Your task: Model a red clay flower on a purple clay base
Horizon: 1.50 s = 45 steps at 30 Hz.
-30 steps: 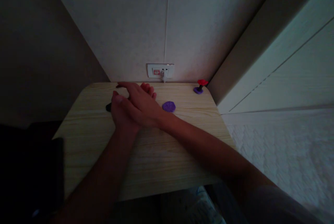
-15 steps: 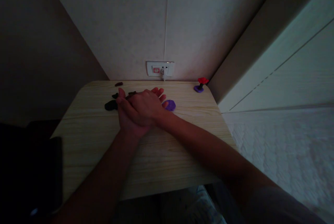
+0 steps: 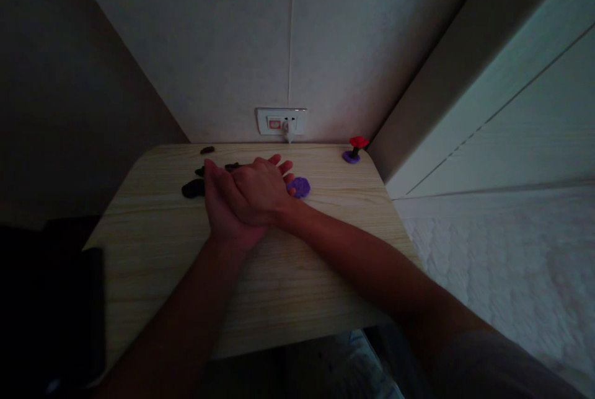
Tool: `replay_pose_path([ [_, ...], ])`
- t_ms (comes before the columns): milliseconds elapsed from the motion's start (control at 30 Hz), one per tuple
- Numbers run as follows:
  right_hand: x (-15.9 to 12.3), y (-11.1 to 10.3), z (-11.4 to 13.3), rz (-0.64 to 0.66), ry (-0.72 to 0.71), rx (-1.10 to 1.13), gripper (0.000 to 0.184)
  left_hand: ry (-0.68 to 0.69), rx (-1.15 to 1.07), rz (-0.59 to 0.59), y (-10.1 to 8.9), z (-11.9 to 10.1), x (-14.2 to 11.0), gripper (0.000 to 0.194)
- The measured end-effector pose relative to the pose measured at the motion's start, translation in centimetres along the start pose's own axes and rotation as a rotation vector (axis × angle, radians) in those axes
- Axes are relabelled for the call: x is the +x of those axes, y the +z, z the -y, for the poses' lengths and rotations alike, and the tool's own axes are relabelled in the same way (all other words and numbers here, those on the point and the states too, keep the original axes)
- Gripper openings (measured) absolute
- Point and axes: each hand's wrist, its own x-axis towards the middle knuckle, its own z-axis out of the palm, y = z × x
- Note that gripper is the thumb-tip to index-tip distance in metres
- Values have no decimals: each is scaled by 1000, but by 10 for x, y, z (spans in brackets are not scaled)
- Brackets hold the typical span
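Note:
My left hand (image 3: 218, 213) lies palm up low over the table, its thumb up at the left and its fingertips apart and slightly curled at the right. Across its palm rests my right hand (image 3: 263, 185), back upward, with its fingers folded over toward the left thumb. The two palms press together, and whatever lies between them is hidden. Just by the left fingertips is a flat purple clay-like disc (image 3: 301, 187). Left of the hands sits a flat black lump (image 3: 192, 188), with small dark pieces (image 3: 231, 166) behind them.
A red flower-like figure (image 3: 357, 144) on a purple base stands at the table's back right corner. A small brown piece (image 3: 207, 150) lies at the back left. Behind the wooden table (image 3: 307, 287) is a wall socket (image 3: 281, 121) with a plug. A dark object (image 3: 51, 318) fills the lower left.
My right hand has shifted slightly over the left palm, and the left thumb sits a little further left. The whole view has drifted slightly. The pieces on the table stay put.

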Motion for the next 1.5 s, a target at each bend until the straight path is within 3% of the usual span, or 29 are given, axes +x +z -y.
replay_pose_path([
  [333,0,0,0,32,25,35,64,0,-35,-40,1,1,1,87],
  [567,0,5,-1,-22,47,29,61,7,-31,-39,0,2,3,90],
  [800,1,7,-1,-67,30,-22,67,9,-31,-8,-1,1,2,81],
  [1000,4,9,-3,9,8,71,68,25,-43,-68,-6,2,5,72],
  [1500,2,6,0,10,72,57,63,54,-7,-13,-4,3,3,70],
])
